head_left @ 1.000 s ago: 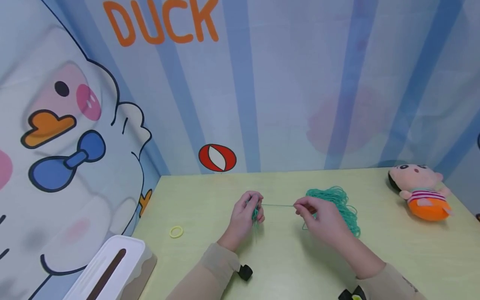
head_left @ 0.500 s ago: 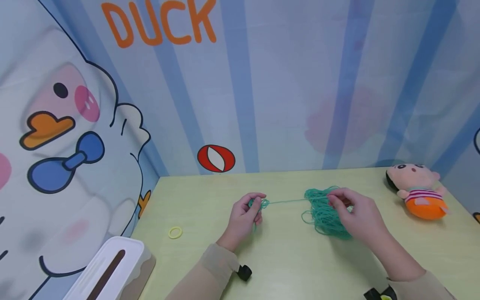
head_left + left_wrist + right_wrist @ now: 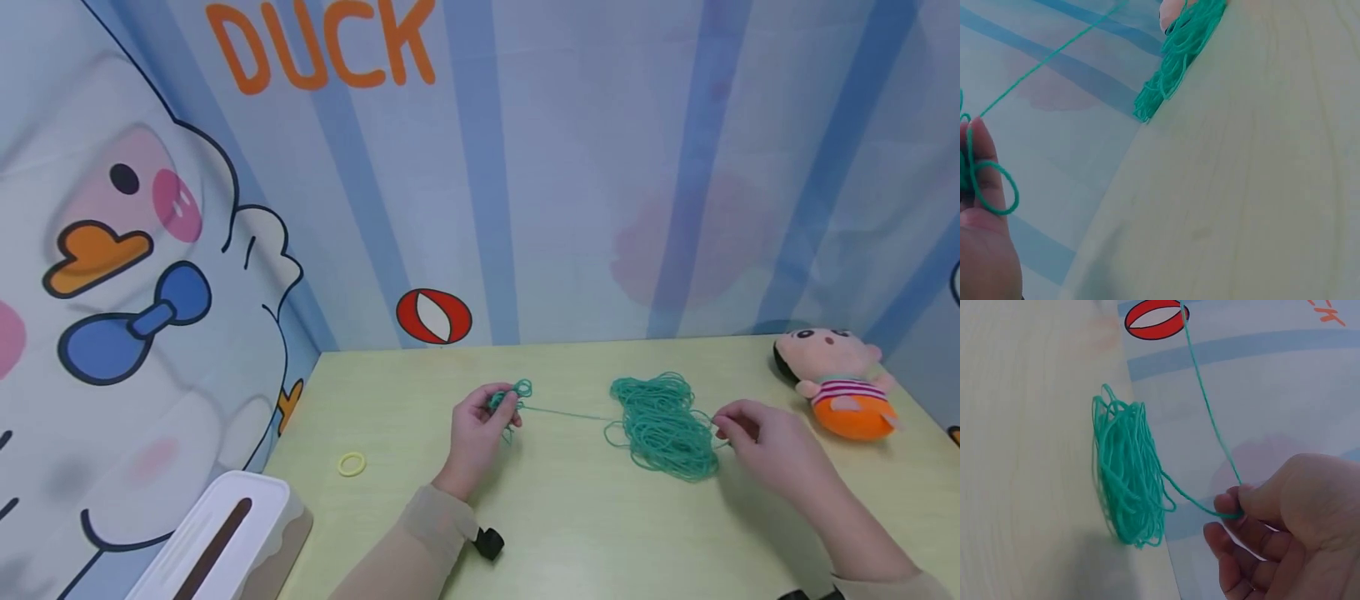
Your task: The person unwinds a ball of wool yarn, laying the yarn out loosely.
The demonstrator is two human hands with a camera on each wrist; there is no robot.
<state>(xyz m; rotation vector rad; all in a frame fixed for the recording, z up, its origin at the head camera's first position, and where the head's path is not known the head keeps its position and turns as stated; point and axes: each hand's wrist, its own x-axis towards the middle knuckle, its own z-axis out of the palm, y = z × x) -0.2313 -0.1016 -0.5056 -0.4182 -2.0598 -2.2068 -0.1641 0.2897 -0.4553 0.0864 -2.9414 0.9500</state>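
Note:
A loose heap of green yarn lies on the table between the two hands. My left hand grips a small bundle of the same yarn, with loops sticking out past the fingertips. To the right of the heap, my right hand pinches the strand between thumb and index finger. In the right wrist view this hand shows the strand running up and away from the pinch, while another length curves from it to the heap. The strand stretches across, above the heap, to the left hand.
A yellow ring lies on the table left of the hands. A white lidded box with a dark slot stands at the front left. At the back right lies a plush doll. A printed curtain hangs behind.
My right hand has moved to the right, past the heap, drawing the strand out longer from the left hand. The left hand has shifted slightly left, and more yarn loops show above its fingers.

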